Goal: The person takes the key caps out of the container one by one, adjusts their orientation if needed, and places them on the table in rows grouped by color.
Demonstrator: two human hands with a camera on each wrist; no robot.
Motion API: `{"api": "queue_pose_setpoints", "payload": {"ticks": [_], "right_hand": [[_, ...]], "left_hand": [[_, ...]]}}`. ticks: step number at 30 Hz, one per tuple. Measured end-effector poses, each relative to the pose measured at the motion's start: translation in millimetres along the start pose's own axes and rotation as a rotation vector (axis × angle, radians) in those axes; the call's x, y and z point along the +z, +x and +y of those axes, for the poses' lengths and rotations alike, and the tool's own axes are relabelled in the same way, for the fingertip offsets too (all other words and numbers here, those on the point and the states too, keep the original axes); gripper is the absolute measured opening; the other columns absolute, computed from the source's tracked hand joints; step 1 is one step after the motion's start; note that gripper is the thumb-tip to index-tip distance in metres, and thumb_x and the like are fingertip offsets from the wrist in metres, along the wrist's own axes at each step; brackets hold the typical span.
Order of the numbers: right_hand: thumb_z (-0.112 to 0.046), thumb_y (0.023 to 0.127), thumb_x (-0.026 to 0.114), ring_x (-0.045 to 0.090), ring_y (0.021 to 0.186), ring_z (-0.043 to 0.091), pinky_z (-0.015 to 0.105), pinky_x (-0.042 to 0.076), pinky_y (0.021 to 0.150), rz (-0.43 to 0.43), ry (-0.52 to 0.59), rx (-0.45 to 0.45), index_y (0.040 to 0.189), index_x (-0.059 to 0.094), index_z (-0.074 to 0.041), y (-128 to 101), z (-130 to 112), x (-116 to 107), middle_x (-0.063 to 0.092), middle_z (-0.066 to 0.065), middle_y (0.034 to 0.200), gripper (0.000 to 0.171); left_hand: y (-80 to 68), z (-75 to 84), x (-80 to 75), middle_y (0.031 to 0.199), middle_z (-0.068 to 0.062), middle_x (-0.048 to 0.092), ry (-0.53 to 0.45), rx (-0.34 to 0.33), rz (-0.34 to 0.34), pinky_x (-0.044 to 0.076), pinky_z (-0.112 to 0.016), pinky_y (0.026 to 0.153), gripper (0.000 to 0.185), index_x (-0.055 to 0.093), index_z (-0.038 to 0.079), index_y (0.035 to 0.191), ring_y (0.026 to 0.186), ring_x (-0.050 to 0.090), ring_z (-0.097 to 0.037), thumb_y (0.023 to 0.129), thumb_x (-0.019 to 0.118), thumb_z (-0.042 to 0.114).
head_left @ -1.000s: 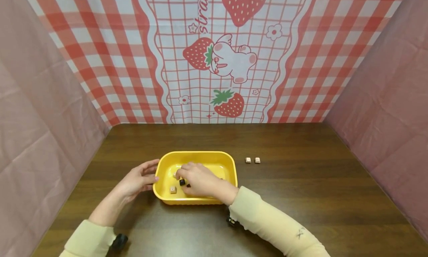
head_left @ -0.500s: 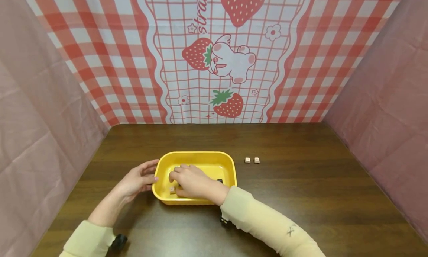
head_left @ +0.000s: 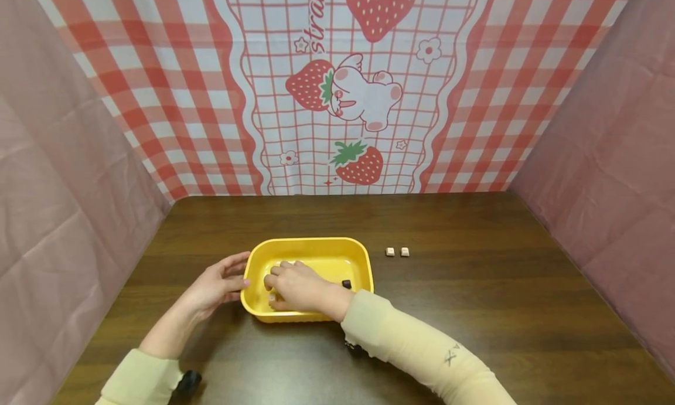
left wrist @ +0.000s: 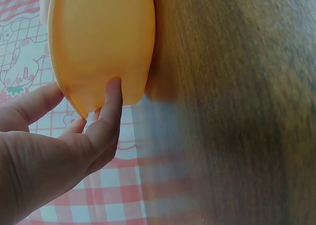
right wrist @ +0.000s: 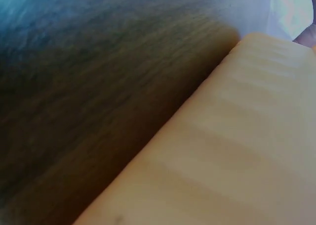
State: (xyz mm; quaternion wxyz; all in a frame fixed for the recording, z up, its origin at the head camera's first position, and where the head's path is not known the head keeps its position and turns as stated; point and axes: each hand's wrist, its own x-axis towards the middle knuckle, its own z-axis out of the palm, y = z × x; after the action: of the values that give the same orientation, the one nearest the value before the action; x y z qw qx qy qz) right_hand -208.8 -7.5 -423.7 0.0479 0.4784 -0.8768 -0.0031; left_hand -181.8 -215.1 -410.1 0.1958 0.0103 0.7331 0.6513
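Observation:
A yellow plastic tub [head_left: 337, 246] stands on the table with small keycaps inside. My left hand [head_left: 217, 285] rests against the tub's left end; in the left wrist view its fingers [left wrist: 113, 89] touch the outer wall and rim. Inside the tub, my right hand [head_left: 300, 286] reaches down with bent fingers at the left part. A cream keycap [head_left: 271, 298] shows by its thumb and index finger; whether they pinch it I cannot tell. One black keycap [head_left: 346, 283] lies at the tub's right side. The floor under my right palm is hidden.
Two cream keycaps [head_left: 397, 252] sit side by side on the dark wooden table [head_left: 474, 288], right of the tub. A red checked strawberry cloth [head_left: 358, 88] hangs behind, with pink cloth at both sides. The right wrist view shows mainly the tub's outer wall [right wrist: 237, 131].
My right hand has shifted left inside the tub, over toward the cream keycap. It now covers the black keycaps that showed near its fingers, and uncovers one at the right. My left hand stays put.

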Motion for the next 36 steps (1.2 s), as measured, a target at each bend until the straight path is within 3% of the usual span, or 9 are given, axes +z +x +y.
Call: {"api": "queue_pose_setpoints", "payload": {"ticks": [12,21,36], "right_hand": [[-0.033,0.085,0.063,0.052,0.082,0.011,0.028,0.043,0.065,-0.018,-0.038,-0.028,0.090,0.060,-0.023,6,-1,4,0.055,-0.009,0.085,0.011],[-0.029,0.083,0.064,0.052,0.081,0.011,0.028,0.043,0.064,-0.019,-0.043,-0.020,0.089,0.059,-0.022,5,-1,3,0.054,-0.008,0.085,0.010],[-0.032,0.080,0.068,0.051,0.085,0.012,0.026,0.040,0.065,-0.011,-0.013,0.050,0.090,0.062,-0.022,-9,21,-28,0.055,-0.009,0.087,0.015]], "left_hand": [[-1.4,1.1,0.5,0.148,-0.028,0.027,0.006,0.007,0.009,0.053,-0.039,0.085,0.064,0.020,0.002,0.149,0.125,0.045,-0.038,0.093,0.052,0.001],[-0.6,-0.7,0.0,0.148,-0.027,0.028,0.009,-0.003,0.020,0.052,-0.039,0.085,0.064,0.021,0.003,0.149,0.125,0.045,-0.038,0.093,0.053,0.002],[0.7,0.7,0.9,0.147,-0.027,0.029,0.006,-0.019,0.027,0.053,-0.039,0.085,0.065,0.021,0.003,0.149,0.123,0.047,-0.034,0.093,0.054,0.002]]}}
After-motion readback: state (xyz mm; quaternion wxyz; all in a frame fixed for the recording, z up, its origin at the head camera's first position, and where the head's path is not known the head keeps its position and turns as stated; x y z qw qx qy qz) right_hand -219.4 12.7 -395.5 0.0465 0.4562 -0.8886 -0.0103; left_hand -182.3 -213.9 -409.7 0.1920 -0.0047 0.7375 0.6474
